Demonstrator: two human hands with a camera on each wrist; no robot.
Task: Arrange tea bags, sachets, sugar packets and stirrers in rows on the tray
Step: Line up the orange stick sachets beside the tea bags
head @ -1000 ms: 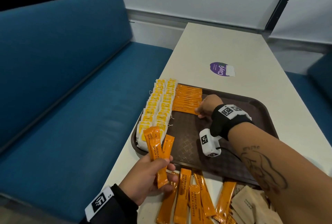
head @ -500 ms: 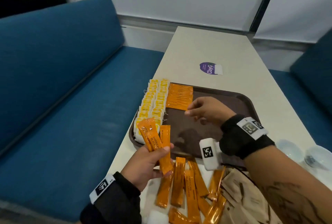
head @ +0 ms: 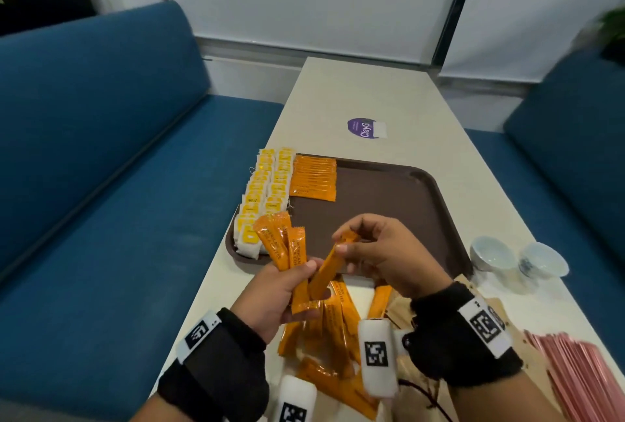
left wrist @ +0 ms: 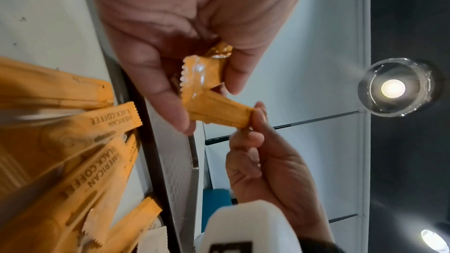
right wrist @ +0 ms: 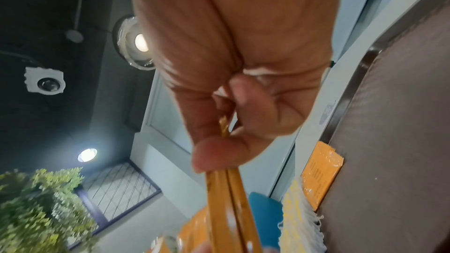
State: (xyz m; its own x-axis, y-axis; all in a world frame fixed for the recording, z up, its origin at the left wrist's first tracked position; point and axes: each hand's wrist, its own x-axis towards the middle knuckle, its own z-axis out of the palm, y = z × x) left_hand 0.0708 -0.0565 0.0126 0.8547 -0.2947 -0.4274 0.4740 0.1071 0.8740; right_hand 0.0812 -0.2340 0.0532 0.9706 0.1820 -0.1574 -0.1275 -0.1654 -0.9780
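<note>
Bench [head: 389,96] carries: brown tray [head: 436,191], loose orange sachets [head: 334,330], tan packets [head: 422,384], pink stirrers [head: 585,377], two white cups [head: 517,257], purple sticker [head: 365,128].

Orange coffee sachets [head: 313,178] lie rowed on the brown tray [head: 389,191] beside yellow tea bags [head: 267,191] — others loose.

Tea bags [head: 267,191] fill the tray's [head: 436,191] left side, sachets [head: 314,178] beside them.
</note>
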